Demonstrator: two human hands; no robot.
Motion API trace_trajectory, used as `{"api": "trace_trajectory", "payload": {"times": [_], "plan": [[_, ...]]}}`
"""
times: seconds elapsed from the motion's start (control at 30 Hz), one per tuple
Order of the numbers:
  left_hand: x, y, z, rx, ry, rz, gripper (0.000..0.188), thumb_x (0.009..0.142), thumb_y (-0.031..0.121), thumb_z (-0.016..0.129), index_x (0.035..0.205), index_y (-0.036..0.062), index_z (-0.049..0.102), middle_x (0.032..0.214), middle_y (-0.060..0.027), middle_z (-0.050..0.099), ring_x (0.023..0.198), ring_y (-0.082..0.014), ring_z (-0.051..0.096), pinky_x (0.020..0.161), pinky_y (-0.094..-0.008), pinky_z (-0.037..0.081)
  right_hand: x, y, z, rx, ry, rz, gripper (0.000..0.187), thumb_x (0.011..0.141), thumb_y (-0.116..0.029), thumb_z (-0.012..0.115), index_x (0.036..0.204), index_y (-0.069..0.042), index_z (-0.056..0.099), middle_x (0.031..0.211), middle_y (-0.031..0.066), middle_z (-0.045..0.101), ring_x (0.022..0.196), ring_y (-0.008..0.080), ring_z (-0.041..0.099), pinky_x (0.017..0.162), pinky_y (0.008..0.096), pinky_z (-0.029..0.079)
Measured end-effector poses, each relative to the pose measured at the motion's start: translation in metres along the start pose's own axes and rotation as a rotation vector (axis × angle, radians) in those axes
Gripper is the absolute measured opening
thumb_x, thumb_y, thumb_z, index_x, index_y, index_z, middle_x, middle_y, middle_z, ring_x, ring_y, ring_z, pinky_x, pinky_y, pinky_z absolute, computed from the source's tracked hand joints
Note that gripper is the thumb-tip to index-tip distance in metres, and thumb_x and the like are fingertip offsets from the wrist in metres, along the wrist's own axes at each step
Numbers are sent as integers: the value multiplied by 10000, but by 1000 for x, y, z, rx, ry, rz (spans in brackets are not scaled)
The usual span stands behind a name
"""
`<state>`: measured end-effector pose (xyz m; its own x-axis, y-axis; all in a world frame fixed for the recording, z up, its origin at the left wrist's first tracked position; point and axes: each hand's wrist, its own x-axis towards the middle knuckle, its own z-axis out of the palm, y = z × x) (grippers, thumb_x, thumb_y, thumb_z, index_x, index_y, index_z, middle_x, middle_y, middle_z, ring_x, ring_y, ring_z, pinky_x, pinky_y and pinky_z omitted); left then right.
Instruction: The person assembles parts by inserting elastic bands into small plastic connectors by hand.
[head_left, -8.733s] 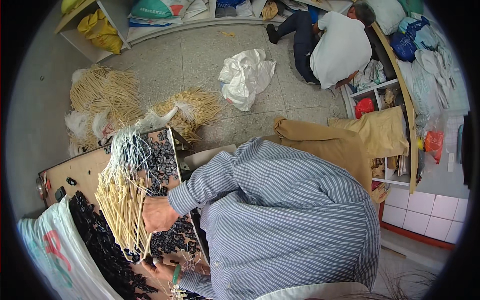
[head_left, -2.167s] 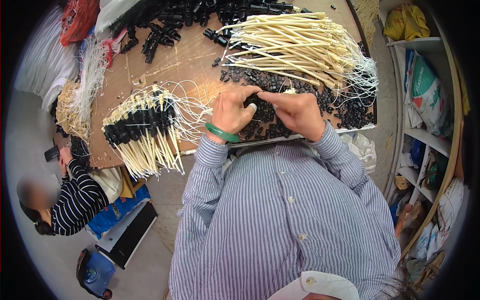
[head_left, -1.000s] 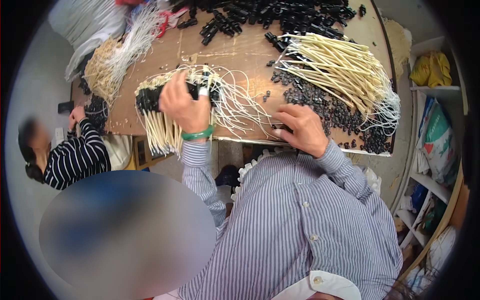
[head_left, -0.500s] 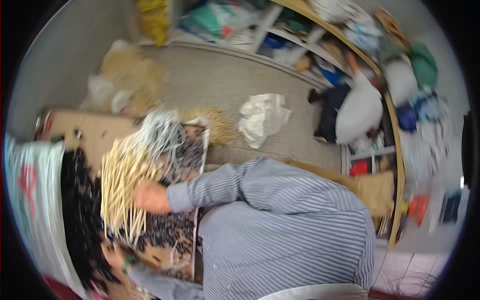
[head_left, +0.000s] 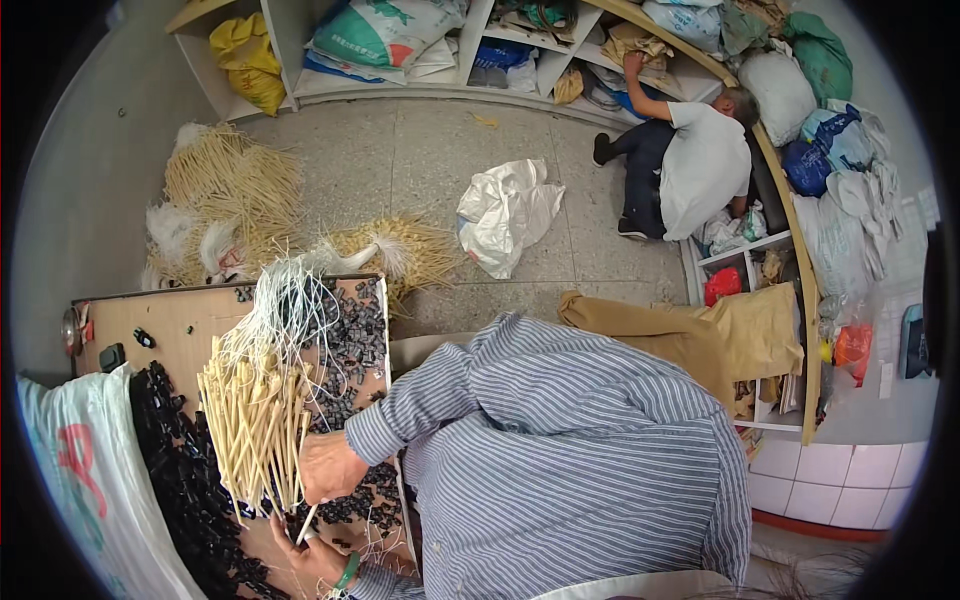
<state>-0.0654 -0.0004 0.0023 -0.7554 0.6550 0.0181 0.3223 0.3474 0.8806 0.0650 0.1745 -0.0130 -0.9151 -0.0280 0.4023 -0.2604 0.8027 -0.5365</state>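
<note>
A bundle of pale yellow sticks [head_left: 255,430] lies on the work table, with thin white strands [head_left: 285,310] trailing from its far end. My right hand [head_left: 335,467] is closed at the bundle's right edge, holding one pale stick [head_left: 306,524] that points down toward my left hand [head_left: 318,560]. Wearing a green bracelet [head_left: 348,570], my left hand pinches near that stick's lower end; any small piece between its fingers is hidden. Long black parts [head_left: 180,470] are heaped left of the bundle. Small dark pieces [head_left: 350,350] are scattered to its right.
A white bag [head_left: 85,470] borders the table's left side. More pale bundles [head_left: 235,185] are piled on the floor, near a crumpled white sack [head_left: 510,215]. Another person [head_left: 700,165] crouches at the shelves [head_left: 800,290]. A brown sheet [head_left: 650,345] lies beyond my right arm.
My left hand has come away from the black parts, rightward. My right hand has moved down from the bundle's top, and a single stick now spans both hands. The view has shifted and sharpened.
</note>
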Motion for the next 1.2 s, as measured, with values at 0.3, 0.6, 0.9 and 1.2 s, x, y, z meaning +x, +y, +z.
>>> {"api": "trace_trajectory", "payload": {"times": [0.3,0.6,0.9,1.2], "plan": [[-3,-5,-10,154,-97,101,396,795,-60,408,1162,-45,557,1112,-166,593,1000,-232,568,826,-321,475,-14,6,-7,-24,-66,149,134,791,-197,617,709,-99,660,523,56,497,470,176,497,445,350,411],[-7,-14,10,284,-68,482,322,824,124,590,1100,-41,599,1171,-198,614,1057,-344,595,875,-409,479,-11,2,-37,-181,-56,305,123,774,-93,608,755,2,531,486,-4,463,415,168,512,379,312,421],[-18,-27,8,449,128,408,392,943,288,555,1153,-41,600,894,-159,648,778,-202,625,629,-346,507,-8,12,-33,660,356,233,128,788,-109,643,728,-34,558,762,54,633,602,134,584,557,288,491],[-29,36,40,-361,140,-443,190,937,92,504,1083,-6,578,772,-13,574,592,-44,476,459,-173,351,-3,-26,-2,12,-37,226,230,713,-251,700,818,-67,608,640,87,612,628,278,644,497,393,462]]}}
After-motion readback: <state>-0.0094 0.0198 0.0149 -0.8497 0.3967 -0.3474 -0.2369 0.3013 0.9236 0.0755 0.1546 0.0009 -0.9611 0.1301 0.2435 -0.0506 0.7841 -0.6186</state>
